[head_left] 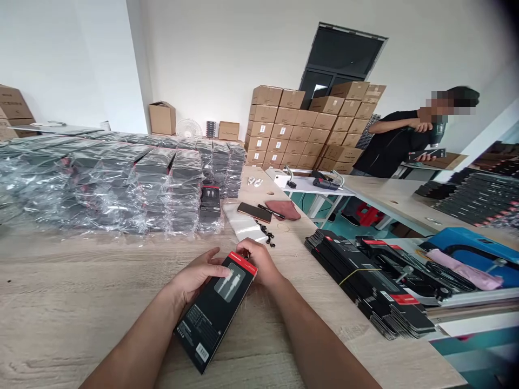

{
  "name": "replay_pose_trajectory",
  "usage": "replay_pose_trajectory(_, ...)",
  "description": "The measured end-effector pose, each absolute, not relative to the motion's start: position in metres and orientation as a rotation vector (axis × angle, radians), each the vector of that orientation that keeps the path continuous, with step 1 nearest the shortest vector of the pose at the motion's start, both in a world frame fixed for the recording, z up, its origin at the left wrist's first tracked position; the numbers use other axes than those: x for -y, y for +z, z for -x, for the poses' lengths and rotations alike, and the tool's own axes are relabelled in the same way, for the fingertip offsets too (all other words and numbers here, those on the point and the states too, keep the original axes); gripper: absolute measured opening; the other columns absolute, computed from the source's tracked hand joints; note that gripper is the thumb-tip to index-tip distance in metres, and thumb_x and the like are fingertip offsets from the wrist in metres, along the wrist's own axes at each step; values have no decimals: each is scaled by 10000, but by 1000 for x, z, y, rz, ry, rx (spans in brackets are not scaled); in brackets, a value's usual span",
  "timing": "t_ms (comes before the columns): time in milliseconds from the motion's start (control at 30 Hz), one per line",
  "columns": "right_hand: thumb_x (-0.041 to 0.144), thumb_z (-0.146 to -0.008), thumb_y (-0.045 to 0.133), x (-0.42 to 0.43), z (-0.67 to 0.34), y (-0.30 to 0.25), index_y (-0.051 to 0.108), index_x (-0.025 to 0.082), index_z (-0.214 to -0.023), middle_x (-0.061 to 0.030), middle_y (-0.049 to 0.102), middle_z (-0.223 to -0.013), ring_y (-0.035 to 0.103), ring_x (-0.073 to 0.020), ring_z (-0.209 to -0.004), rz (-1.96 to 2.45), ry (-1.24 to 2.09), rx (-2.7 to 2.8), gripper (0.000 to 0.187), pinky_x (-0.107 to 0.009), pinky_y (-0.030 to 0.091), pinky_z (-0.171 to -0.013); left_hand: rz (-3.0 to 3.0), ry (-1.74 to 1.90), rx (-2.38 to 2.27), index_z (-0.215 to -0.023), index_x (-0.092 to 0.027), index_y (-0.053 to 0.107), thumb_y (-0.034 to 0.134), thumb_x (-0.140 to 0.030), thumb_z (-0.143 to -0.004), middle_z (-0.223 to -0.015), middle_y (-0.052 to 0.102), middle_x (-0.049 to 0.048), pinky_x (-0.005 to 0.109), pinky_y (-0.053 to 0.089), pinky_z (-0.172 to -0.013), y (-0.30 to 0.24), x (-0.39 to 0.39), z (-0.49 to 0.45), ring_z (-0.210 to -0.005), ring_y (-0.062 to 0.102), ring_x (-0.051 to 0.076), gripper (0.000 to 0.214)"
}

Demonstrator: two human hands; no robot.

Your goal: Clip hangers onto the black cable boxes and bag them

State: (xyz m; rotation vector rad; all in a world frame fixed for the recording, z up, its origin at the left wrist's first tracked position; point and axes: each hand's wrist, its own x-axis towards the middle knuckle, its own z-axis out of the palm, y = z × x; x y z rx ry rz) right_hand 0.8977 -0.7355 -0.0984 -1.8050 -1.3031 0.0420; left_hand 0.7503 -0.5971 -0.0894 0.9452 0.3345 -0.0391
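Observation:
Both my hands grip a black retail box with a red top edge and a clear window showing a white cable. My left hand holds its left side and my right hand pinches the red top corner. The lower end of the box tilts toward me, above the light wood table. Just beyond my right hand lie small black parts on a white plastic sheet. A phone rests on that sheet, and a dark red cloth lies next to it.
Shrink-wrapped stacks of black boxes fill the far left of the table. Stacks of flat black packaging lie to my right. Brown cartons are piled at the back. A co-worker stands at the right, holding a dark box.

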Motion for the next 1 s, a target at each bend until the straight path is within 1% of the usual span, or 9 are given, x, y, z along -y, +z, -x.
replay_pose_trajectory(67,164,-652,618,735,-899,-101,581,198,-728,9,583,-725,519,-132,-645,1761,98,1312,91,-241,411,-588,-942,-12,-370,-1453,-163,173,835,-146,-506,-1264,562,169,354,501,-804,-91,597,-752,-950,647,267,1156)
replay_pose_trajectory(133,207,-707,604,733,-901,-104,588,193,-718,1,587,-707,528,-136,-639,1741,112,1213,23,-251,425,-591,-985,15,-397,-1455,-157,175,834,-145,-506,-1230,583,163,348,501,-791,-92,596,-753,-924,651,257,1155)
replay_pose_trajectory(300,278,-767,596,731,-902,-102,599,196,-745,-2,598,-699,549,-141,-643,1728,94,1043,85,-257,449,-599,-1164,28,-435,-1463,-176,152,822,-141,-522,-1113,625,137,336,499,-742,-92,596,-752,-862,650,240,1155)
replay_pose_trajectory(433,293,-825,567,734,-895,-93,643,210,-768,-18,638,-751,566,-147,-676,1840,29,1192,126,-266,450,-634,-1340,112,-465,-1452,-221,151,807,-172,-558,-1238,542,154,323,494,-727,-93,599,-753,-896,636,232,1110)
replay_pose_trajectory(567,281,-867,529,735,-891,-87,683,237,-846,-36,662,-814,586,-164,-735,1921,-50,1302,161,-294,463,-704,-1461,299,-466,-1308,-216,360,799,-197,-574,-1318,480,157,330,495,-756,-96,602,-757,-946,627,237,856)
replay_pose_trajectory(667,227,-874,506,735,-890,-85,692,251,-903,-40,658,-836,593,-167,-776,1937,-131,1360,190,-296,465,-734,-1486,361,-401,-1127,-190,480,772,-209,-610,-1270,534,130,330,491,-791,-97,603,-759,-947,633,228,594)
replay_pose_trajectory(733,194,-878,478,735,-890,-85,693,254,-923,-42,643,-829,591,-164,-776,1953,-170,1394,228,-288,463,-729,-1496,364,-354,-1078,-181,526,741,-220,-648,-1213,583,114,333,489,-810,-96,603,-760,-940,638,224,483)
replay_pose_trajectory(900,158,-808,533,735,-893,-89,677,248,-935,-49,626,-896,586,-163,-763,2080,-355,1291,213,-272,442,-702,-1592,355,-352,-1076,-163,626,662,-238,-725,-1048,685,93,336,488,-817,-94,601,-760,-927,646,233,361)
replay_pose_trajectory(1000,254,-739,636,735,-899,-95,653,226,-750,-20,631,-719,557,-152,-607,2236,-326,1006,34,-260,398,-578,-1618,330,-424,-1118,-157,634,640,-252,-743,-939,718,82,339,499,-750,-97,600,-761,-818,663,229,387)
